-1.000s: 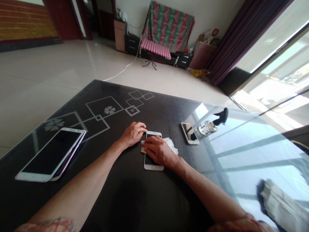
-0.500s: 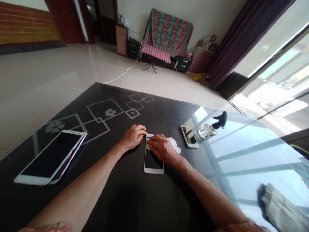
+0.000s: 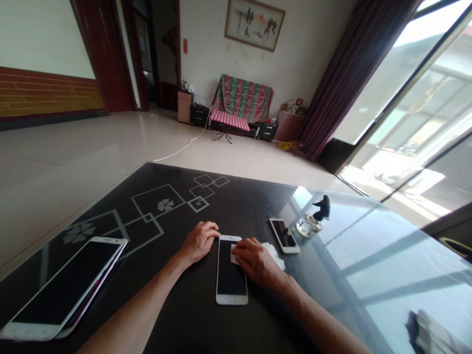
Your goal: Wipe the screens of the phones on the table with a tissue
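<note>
While its home button points toward the near edge, the white smartphone (image 3: 231,282) lies flat, screen up, in the middle of the black table (image 3: 184,309). The right hand (image 3: 256,260) is over its right side, fingers bent and pressed together on the white tissue (image 3: 234,254), which they hold down against the screen; the thumb is hidden. More crumpled white paper (image 3: 275,254) spreads out to the right of that hand (whether it joins the tissue underneath, I cannot tell). The left hand (image 3: 201,242) rests beside the phone's far left corner, its fingers curled close together and the fingertips at the corner; whether this grip closes on the edge cannot be told.

Just to the right lies the smaller smartphone (image 3: 284,236), screen up, with the clear spray bottle (image 3: 309,225) and its black nozzle upright beside it. On the left, the large white device (image 3: 66,290) sits on top of another slim device (image 3: 92,295), whose edge shows along the right. A greyish cloth (image 3: 435,335) is partly visible at the near right. Past the far edge, a striped pink cloth (image 3: 229,119) covers a small stand on the tiled floor.
</note>
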{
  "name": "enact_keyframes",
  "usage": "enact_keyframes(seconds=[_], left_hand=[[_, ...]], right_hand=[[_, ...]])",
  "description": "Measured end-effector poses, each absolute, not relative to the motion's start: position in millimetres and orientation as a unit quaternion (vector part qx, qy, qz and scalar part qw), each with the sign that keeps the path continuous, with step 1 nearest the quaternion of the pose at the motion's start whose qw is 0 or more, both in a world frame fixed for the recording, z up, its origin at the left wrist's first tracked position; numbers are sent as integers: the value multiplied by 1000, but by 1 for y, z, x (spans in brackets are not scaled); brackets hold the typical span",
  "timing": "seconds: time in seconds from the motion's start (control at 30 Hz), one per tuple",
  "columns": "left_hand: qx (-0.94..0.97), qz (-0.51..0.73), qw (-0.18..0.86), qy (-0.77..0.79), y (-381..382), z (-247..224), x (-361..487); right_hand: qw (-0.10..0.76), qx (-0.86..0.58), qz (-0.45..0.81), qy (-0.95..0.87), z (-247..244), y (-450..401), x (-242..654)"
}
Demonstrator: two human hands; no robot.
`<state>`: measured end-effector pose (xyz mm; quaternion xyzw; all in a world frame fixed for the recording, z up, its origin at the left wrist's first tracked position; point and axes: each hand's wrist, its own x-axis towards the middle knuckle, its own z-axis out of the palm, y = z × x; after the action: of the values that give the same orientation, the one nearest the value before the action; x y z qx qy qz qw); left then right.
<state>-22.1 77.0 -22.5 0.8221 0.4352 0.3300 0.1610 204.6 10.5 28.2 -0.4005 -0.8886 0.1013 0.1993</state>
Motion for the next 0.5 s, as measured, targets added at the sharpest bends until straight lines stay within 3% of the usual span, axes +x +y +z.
enact_keyframes(seconds=[0.5], left_hand=[[822, 341, 141, 434, 80, -29, -24]], right_hand=[[248, -375, 78, -890, 13, 48, 181]])
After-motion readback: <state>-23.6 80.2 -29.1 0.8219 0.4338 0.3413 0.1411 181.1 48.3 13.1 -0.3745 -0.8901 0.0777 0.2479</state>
